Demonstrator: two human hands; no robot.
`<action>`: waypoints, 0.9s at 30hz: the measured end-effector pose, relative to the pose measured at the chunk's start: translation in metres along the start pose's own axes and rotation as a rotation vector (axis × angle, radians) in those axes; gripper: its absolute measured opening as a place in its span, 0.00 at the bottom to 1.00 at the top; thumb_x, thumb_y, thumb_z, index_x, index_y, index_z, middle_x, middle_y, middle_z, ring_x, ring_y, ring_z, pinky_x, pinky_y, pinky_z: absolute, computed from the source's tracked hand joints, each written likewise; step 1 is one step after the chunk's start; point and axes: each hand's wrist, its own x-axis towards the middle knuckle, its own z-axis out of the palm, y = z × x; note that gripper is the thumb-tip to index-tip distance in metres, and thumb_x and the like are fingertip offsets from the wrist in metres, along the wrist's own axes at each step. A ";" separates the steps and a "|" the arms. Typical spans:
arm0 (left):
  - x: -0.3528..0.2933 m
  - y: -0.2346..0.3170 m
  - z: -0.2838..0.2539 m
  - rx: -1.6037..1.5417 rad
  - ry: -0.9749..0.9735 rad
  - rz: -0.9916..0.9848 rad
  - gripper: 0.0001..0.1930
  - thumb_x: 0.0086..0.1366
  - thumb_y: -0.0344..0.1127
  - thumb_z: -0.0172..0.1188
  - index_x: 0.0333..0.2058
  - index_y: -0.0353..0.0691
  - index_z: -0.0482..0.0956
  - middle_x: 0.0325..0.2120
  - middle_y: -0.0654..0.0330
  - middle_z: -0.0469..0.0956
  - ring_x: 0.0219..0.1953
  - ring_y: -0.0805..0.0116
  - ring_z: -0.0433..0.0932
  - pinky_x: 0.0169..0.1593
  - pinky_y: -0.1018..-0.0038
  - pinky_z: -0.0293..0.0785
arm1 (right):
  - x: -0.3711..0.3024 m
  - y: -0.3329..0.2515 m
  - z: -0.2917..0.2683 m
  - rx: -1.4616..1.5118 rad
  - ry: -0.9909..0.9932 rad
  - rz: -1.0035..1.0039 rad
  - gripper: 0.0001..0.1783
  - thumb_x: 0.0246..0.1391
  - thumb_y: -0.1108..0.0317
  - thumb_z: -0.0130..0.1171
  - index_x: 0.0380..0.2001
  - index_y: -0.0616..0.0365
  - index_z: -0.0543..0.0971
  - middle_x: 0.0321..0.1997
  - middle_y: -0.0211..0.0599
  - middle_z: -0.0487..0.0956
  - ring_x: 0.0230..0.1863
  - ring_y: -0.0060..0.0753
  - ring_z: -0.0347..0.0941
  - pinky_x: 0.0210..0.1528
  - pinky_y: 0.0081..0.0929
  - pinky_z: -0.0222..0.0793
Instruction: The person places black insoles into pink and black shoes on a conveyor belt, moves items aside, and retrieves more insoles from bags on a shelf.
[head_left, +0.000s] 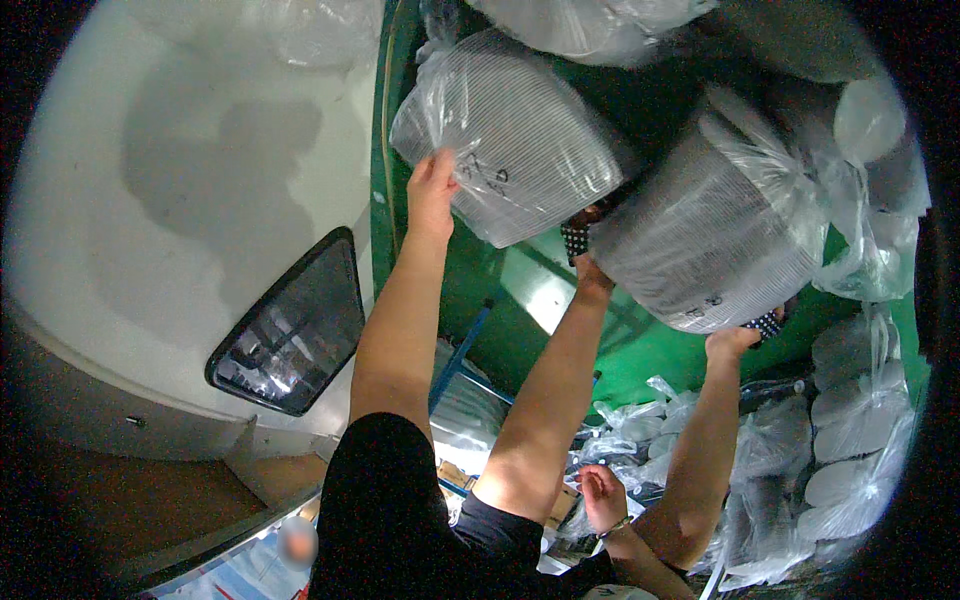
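Observation:
My left hand (433,182) is closed on the gathered clear plastic of a bag of stacked goods (525,140). That bag is bulky, with rows of thin pale rims showing through and handwritten marks on its side. Close by my right knee, my right hand (605,500) hangs with its fingers loosely curled and apart, and nothing shows in it. Another bag of stacked goods (715,225) leans on its side between my feet, also clear and marked by hand. What exactly the stacks are cannot be made out.
Under my dotted sandals (765,325) lies a green floor (510,300). More filled clear bags (860,430) are piled at the right and far side. A pale wall with a dark-framed window (290,330) stands at left. A blue metal frame (460,355) is beside my left leg.

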 end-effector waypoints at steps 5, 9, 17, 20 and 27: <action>0.004 -0.001 -0.015 0.184 0.057 0.074 0.18 0.53 0.44 0.55 0.35 0.36 0.70 0.25 0.64 0.69 0.24 0.75 0.65 0.30 0.79 0.64 | 0.000 -0.005 0.002 0.082 -0.019 -0.001 0.05 0.50 0.71 0.48 0.31 0.58 0.69 0.25 0.31 0.73 0.27 0.18 0.68 0.28 0.14 0.63; 0.007 0.014 0.003 0.303 0.039 0.103 0.16 0.52 0.42 0.56 0.29 0.33 0.71 0.21 0.65 0.68 0.23 0.75 0.64 0.28 0.80 0.61 | -0.001 0.000 0.003 0.099 0.030 -0.069 0.05 0.50 0.70 0.48 0.31 0.58 0.69 0.25 0.31 0.73 0.25 0.18 0.68 0.28 0.15 0.63; 0.058 0.039 -0.002 0.841 0.282 0.746 0.33 0.48 0.49 0.57 0.46 0.29 0.61 0.47 0.43 0.59 0.50 0.49 0.58 0.52 0.64 0.55 | -0.001 -0.006 0.004 0.028 -0.059 0.036 0.06 0.51 0.70 0.46 0.31 0.61 0.70 0.24 0.29 0.73 0.26 0.17 0.68 0.29 0.14 0.63; 0.086 0.077 0.068 0.905 0.150 0.543 0.37 0.48 0.56 0.52 0.47 0.29 0.60 0.46 0.44 0.62 0.50 0.50 0.60 0.51 0.67 0.56 | -0.004 -0.007 0.000 0.070 0.022 -0.010 0.07 0.50 0.69 0.47 0.31 0.60 0.70 0.24 0.31 0.74 0.26 0.19 0.69 0.28 0.16 0.64; 0.061 0.102 0.044 0.972 -0.057 0.322 0.34 0.51 0.60 0.46 0.42 0.29 0.67 0.39 0.45 0.70 0.45 0.55 0.67 0.47 0.70 0.60 | -0.002 -0.003 0.016 -0.007 -0.033 -0.035 0.05 0.49 0.69 0.48 0.29 0.58 0.70 0.24 0.32 0.74 0.26 0.19 0.70 0.28 0.16 0.65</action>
